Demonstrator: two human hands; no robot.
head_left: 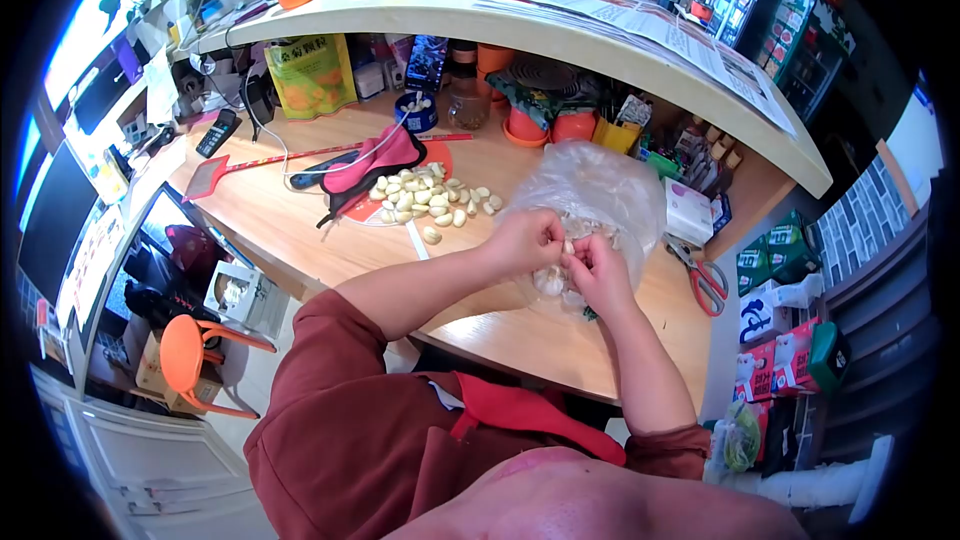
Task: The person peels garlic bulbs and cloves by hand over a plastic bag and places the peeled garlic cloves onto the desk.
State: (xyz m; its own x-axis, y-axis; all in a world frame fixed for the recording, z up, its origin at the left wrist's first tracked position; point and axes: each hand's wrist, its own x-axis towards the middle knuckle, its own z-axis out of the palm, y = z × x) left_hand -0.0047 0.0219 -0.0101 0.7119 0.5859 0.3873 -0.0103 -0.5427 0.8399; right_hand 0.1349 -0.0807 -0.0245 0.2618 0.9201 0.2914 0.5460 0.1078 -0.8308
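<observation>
My left hand [530, 240] and my right hand [600, 275] meet over an opened clear plastic bag [610, 180]. Between their pinched fingertips is a small garlic clove [568, 248], partly covered by the fingers. Below them, whole garlic bulbs [549, 281] and loose skins lie in the mouth of the bag. To the left of my left hand, a pile of peeled garlic cloves [425, 195] spreads over the wooden desk [480, 325], with one clove [431, 235] lying apart toward me.
Red-handled scissors [706, 285] lie right of the bag. Behind the cloves are a pink and black pouch [375, 165], a red fly swatter [207, 178] and a blue tin [416, 113]. A raised shelf [400, 15] overhangs the desk's back. An orange stool [183, 360] stands on the floor at left.
</observation>
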